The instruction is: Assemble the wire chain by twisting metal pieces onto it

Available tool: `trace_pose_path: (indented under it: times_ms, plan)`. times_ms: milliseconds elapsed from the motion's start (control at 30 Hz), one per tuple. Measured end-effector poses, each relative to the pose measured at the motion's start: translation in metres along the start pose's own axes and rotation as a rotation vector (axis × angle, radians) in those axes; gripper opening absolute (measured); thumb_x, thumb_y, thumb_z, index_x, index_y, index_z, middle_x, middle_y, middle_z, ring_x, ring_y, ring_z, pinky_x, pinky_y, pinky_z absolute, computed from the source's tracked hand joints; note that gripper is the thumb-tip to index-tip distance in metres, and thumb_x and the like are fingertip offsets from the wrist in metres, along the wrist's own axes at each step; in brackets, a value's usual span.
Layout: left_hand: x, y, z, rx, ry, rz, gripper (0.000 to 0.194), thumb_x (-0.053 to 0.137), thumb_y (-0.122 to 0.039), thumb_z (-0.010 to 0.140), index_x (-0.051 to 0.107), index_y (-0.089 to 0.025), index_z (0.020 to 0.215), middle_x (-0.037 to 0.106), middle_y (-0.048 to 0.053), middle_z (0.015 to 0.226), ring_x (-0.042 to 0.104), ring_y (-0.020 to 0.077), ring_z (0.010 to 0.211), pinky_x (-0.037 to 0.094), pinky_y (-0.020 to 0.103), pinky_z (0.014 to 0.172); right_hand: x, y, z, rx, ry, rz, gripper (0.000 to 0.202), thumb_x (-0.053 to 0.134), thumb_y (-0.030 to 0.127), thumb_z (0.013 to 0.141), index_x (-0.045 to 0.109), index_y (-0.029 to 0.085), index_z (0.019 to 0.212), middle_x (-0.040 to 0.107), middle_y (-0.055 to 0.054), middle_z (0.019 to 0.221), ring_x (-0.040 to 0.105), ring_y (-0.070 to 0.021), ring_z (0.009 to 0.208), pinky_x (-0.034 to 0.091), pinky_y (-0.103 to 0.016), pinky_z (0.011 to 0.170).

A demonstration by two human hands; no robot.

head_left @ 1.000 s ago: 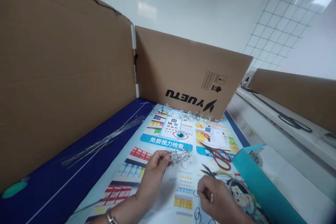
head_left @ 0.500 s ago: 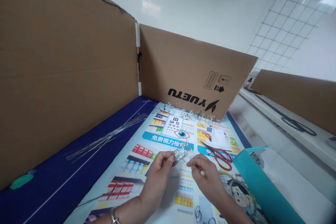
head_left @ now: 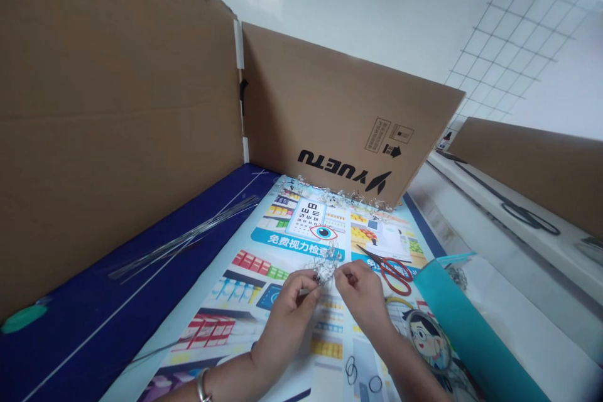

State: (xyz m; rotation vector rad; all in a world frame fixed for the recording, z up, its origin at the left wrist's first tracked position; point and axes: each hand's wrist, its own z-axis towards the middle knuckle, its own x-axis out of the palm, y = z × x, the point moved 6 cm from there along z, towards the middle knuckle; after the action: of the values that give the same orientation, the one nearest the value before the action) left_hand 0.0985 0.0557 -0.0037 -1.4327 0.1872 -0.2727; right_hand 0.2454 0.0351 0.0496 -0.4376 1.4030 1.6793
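A small tangle of thin silvery wire with clear bits point(head_left: 327, 264) stands up between my hands over the printed mat point(head_left: 240, 235). My left hand point(head_left: 294, 301), with a metal bangle at the wrist, pinches the lower left side of the tangle. At its right edge, the fingers of my right hand point(head_left: 360, 289) are pressed together; what they hold, if anything, is too small to make out. Red-handled scissors point(head_left: 394, 275) lie partly spread just beyond my right hand.
Cardboard walls point(head_left: 339, 100) stand behind and left. Similar wire pieces point(head_left: 339, 196) line the back wall's foot. Loose wires point(head_left: 188, 235) lie left. At right are a teal-edged box point(head_left: 466, 320), a roll point(head_left: 428, 339) and black rings point(head_left: 351, 369).
My right hand has moved up and in against the tangle, its fingers more tightly closed. My left hand stays at the tangle. The whole view has shifted slightly.
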Motion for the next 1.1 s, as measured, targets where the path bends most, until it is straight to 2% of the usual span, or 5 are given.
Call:
trace_pose_path:
  times_ms: [200, 433, 667, 867, 1100]
  plan:
    - [0.000, -0.004, -0.001, 0.006, 0.021, 0.042, 0.010, 0.049, -0.026, 0.081, 0.054, -0.020, 0.075, 0.052, 0.005, 0.109, 0.045, 0.0211, 0.109, 0.035, 0.033, 0.091, 0.001, -0.004, -0.004, -0.049, -0.015, 0.043, 0.017, 0.048, 0.018, 0.079, 0.056, 0.019, 0.065, 0.056, -0.001, 0.070, 0.053, -0.0145, 0.069, 0.039, -0.025, 0.063]
    - [-0.006, -0.016, -0.002, 0.034, -0.015, 0.154, 0.007, 0.045, -0.022, 0.083, 0.050, -0.020, 0.081, 0.052, 0.000, 0.075, 0.050, 0.0151, 0.069, 0.043, 0.026, 0.064, 0.005, 0.000, -0.010, -0.092, -0.004, 0.051, 0.020, 0.046, 0.018, 0.082, 0.053, 0.019, 0.064, 0.052, -0.001, 0.070, 0.050, -0.0139, 0.066, 0.038, -0.024, 0.061]
    - [0.000, -0.055, 0.016, 0.573, 0.170, 0.639, 0.026, 0.040, -0.007, 0.082, 0.061, -0.021, 0.089, 0.055, 0.004, 0.087, 0.048, 0.0186, 0.085, 0.040, 0.031, 0.073, 0.005, 0.009, -0.014, -0.169, -0.016, 0.059, 0.020, 0.045, 0.019, 0.084, 0.052, 0.019, 0.065, 0.051, -0.002, 0.072, 0.050, -0.0137, 0.067, 0.039, -0.024, 0.062]
    - [0.001, -0.065, 0.031, 0.643, 0.191, 1.096, 0.024, 0.046, -0.010, 0.081, 0.066, -0.022, 0.088, 0.054, 0.009, 0.102, 0.045, 0.0244, 0.092, 0.037, 0.038, 0.077, 0.007, 0.014, -0.017, -0.255, -0.007, 0.085, 0.015, 0.044, 0.017, 0.084, 0.055, 0.019, 0.074, 0.053, -0.004, 0.080, 0.051, -0.0155, 0.076, 0.042, -0.028, 0.070]
    - [0.004, -0.078, 0.033, 0.629, 0.221, 1.218, 0.020, 0.048, -0.012, 0.079, 0.065, -0.021, 0.084, 0.053, 0.011, 0.108, 0.043, 0.0303, 0.096, 0.034, 0.043, 0.076, 0.008, 0.017, -0.020, -0.346, 0.009, 0.038, 0.016, 0.042, 0.017, 0.085, 0.057, 0.018, 0.079, 0.053, -0.006, 0.082, 0.050, -0.0172, 0.077, 0.043, -0.031, 0.071]
